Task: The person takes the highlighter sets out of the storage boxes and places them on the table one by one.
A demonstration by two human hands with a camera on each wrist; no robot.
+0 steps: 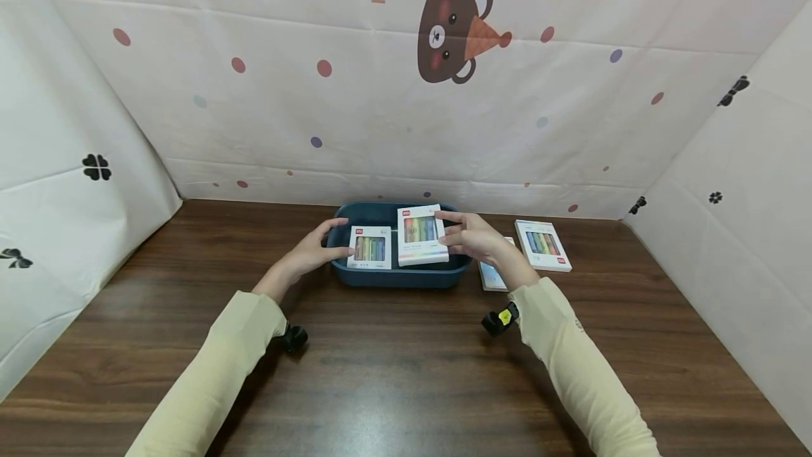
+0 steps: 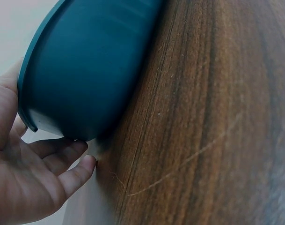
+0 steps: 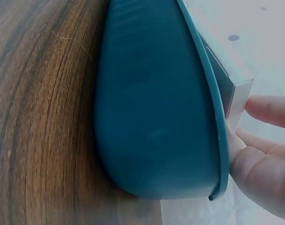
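A dark blue plastic basin [image 1: 400,278] stands on the table by the back wall. My right hand [image 1: 472,235] pinches the right edge of a white windowed box [image 1: 419,249] with pastel-coloured sticks showing, tilted over the basin's right half. In the right wrist view, the fingers [image 3: 268,110] and thumb hold that box [image 3: 240,93] just above the basin rim [image 3: 219,126]. A similar white box [image 1: 370,263] lies in the basin's left half. My left hand [image 1: 311,249] holds the basin's left end, thumb over the rim beside this box, other fingers [image 2: 69,157] against the outer wall.
To the basin's right, another white windowed box [image 1: 544,245] lies on the brown wooden table [image 1: 380,372]. A further box [image 1: 491,278] is partly hidden under my right forearm. Pale printed sheets [image 1: 285,104] wall in the back and both sides.
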